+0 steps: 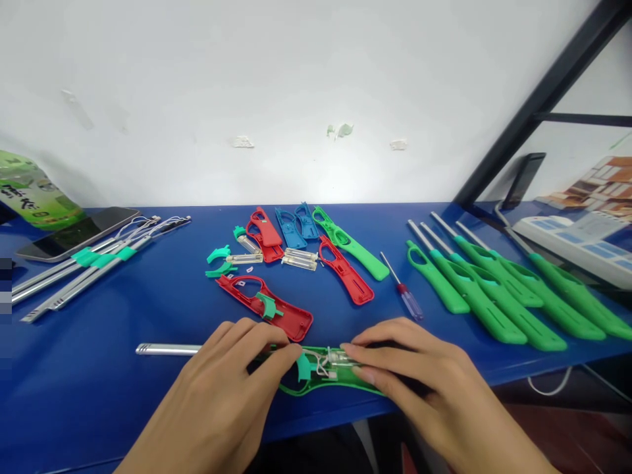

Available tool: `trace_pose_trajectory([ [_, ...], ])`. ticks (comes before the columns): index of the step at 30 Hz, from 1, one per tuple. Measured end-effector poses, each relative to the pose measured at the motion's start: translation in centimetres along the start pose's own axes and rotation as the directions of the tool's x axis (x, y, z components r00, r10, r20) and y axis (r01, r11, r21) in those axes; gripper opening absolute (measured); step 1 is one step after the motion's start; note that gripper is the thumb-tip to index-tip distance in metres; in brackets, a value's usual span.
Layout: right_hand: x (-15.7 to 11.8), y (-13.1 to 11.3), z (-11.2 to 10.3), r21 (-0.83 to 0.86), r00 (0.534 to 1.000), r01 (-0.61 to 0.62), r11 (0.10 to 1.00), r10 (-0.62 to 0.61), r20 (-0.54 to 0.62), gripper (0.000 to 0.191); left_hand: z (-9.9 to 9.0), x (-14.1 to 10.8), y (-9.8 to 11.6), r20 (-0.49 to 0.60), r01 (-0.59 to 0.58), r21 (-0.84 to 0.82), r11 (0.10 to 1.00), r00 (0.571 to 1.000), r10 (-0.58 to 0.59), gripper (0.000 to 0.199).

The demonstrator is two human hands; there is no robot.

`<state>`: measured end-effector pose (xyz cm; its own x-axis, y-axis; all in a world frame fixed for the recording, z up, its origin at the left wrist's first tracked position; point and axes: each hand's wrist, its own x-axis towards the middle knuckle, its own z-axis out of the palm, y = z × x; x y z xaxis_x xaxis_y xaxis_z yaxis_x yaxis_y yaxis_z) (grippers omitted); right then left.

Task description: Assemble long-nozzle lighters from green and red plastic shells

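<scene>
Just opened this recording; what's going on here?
A person has both hands on an open green shell over the blue table. The left hand is where the metal tube enters, its exact grip hidden; the right hand touches a clear tank. A teal trigger and white wires show between them. Red shells lie beyond; a screwdriver and green handles lie to the right.

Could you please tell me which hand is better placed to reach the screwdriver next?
Probably the right hand: the screwdriver lies just beyond it, while the left hand is farther away, over the other end of the green casing.
</scene>
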<state>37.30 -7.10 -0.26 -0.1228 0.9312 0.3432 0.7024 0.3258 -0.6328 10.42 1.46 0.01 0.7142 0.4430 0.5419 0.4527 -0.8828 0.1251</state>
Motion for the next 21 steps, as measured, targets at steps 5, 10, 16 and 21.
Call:
trace_pose_trajectory([
  [5, -0.03, 0.14, 0.04, 0.012, 1.0, 0.0, 1.0, 0.0, -0.006, 0.028, 0.33, -0.01, 0.18, -0.015, 0.043, -0.021, 0.999, 0.999, -0.043, 0.047],
  [10, 0.0, 0.05, 0.03, 0.008, 1.0, 0.003, 1.0, -0.003, -0.008, 0.026, 0.25, 0.11, 0.11, -0.002, 0.035, -0.023, 0.999, 0.999, -0.035, 0.046],
  [16, -0.04, 0.0, -0.1, -0.01, 1.0, 0.025, 1.0, -0.025, 0.012, 0.032, -0.13, 0.14, 0.07, 0.073, -0.002, 0.041, 0.999, 0.997, -0.001, 0.056],
  [21, -0.03, -0.11, -0.1, -0.041, 1.0, 0.029, 0.999, -0.028, 0.012, 0.03, -0.16, 0.26, 0.31, 0.051, -0.014, 0.06, 0.998, 0.999, 0.011, 0.058],
])
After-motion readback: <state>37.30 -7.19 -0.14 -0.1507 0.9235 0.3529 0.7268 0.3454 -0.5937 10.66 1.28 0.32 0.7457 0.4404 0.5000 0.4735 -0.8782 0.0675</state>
